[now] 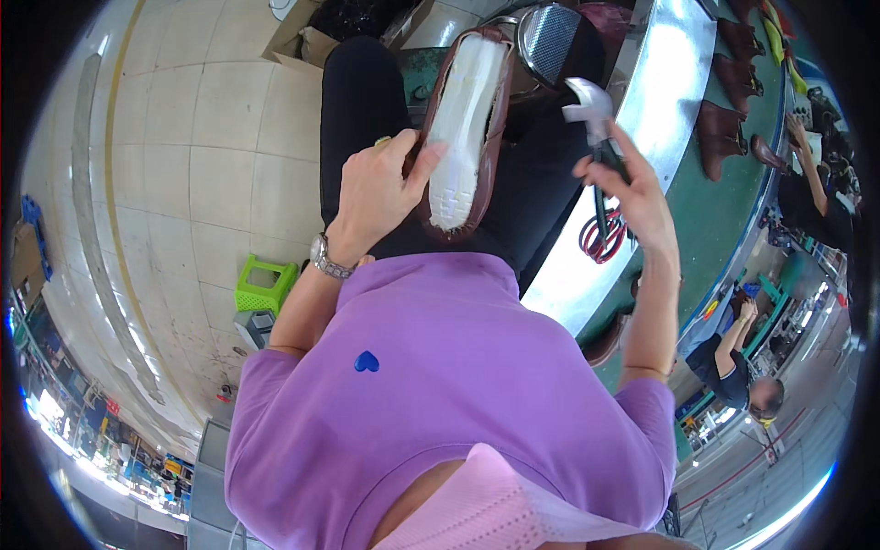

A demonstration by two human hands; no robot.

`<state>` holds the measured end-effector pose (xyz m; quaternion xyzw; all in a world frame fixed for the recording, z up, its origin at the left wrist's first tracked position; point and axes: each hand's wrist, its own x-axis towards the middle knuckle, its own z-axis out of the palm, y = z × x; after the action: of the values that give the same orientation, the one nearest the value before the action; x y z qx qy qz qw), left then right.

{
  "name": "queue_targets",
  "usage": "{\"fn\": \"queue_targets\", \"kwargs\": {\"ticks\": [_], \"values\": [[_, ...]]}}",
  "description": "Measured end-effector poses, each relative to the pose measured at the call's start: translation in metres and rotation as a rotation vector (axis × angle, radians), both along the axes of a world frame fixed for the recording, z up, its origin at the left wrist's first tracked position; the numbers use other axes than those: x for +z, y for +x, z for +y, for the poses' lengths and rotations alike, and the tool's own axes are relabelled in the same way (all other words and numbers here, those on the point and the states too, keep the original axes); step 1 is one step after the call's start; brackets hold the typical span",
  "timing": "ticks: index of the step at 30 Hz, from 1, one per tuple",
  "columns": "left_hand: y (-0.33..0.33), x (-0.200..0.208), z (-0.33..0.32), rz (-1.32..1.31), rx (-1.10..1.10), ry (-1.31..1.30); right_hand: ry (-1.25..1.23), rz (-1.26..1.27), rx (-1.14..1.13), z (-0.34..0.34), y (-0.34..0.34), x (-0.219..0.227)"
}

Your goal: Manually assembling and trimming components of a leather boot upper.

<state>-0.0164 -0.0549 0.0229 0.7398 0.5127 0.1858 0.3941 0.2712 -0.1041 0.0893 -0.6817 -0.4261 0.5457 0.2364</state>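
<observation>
A brown leather shoe upper on a last lies bottom up across my lap, toe end toward me, its white underside framed by the folded leather edge. My left hand grips its left side, with the thumb on the white underside and the fingers partly hidden. To the right, my right hand holds a pair of pincers by the dark handles. Their broad silver head points up and away, apart from the shoe. A coil of red and black cord lies just below the pincers.
A shiny metal ledge runs along my right, beside a green bench with several brown boots. Past the shoe stands a perforated metal piece. A green stool is at left. Co-workers are at the right.
</observation>
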Motion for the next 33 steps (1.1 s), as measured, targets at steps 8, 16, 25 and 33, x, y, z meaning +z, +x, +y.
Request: {"fn": "queue_targets", "kwargs": {"ticks": [8, 16, 25, 33], "values": [[0.02, -0.01, -0.008, 0.03, 0.003, 0.224, 0.031, -0.65, 0.885, 0.041, -0.087, 0.038], [0.05, -0.043, 0.02, -1.34, 0.111, -1.326, 0.257, -0.399, 0.512, 0.0, -0.077, 0.014], [0.044, -0.026, 0.036, -1.061, 0.003, -1.18, 0.503, -0.757, 0.932, 0.094, -0.059, 0.018], [0.039, -0.036, 0.043, -0.99, -0.107, -1.105, 0.657, -0.703, 0.81, 0.074, -0.04, -0.007]]}}
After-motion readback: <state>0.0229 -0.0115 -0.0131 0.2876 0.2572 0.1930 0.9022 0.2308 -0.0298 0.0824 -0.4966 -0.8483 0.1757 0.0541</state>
